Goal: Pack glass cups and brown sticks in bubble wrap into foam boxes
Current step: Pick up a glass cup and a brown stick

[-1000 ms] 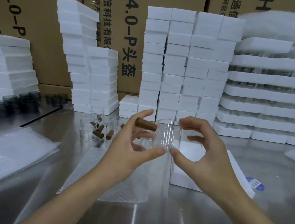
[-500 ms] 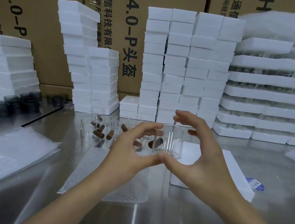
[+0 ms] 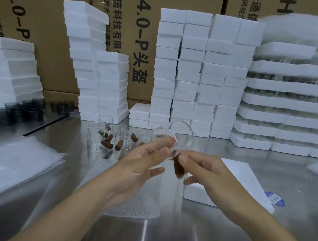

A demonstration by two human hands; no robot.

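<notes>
Above the bubble wrap (image 3: 125, 201), the right hand (image 3: 207, 175) pinches the brown stick (image 3: 178, 168) beneath the tilted glass cup (image 3: 180, 136). The left hand (image 3: 141, 166) steadies the cup with straight fingers. The glass is probably slick and brittle, so cradle its wall.

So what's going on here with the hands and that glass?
A person is packing glassware at a steel table. The right hand pinches a brown stick by a tilted glass cup, while the left hand rests its fingers against the cup. Both are above a bubble wrap sheet, nothing wrapped yet. A white foam box lies to the right.

Two hands (image 3: 139, 165) (image 3: 209, 173), one raised glass cup (image 3: 180, 135), one pinched brown stick (image 3: 177, 167).
</notes>
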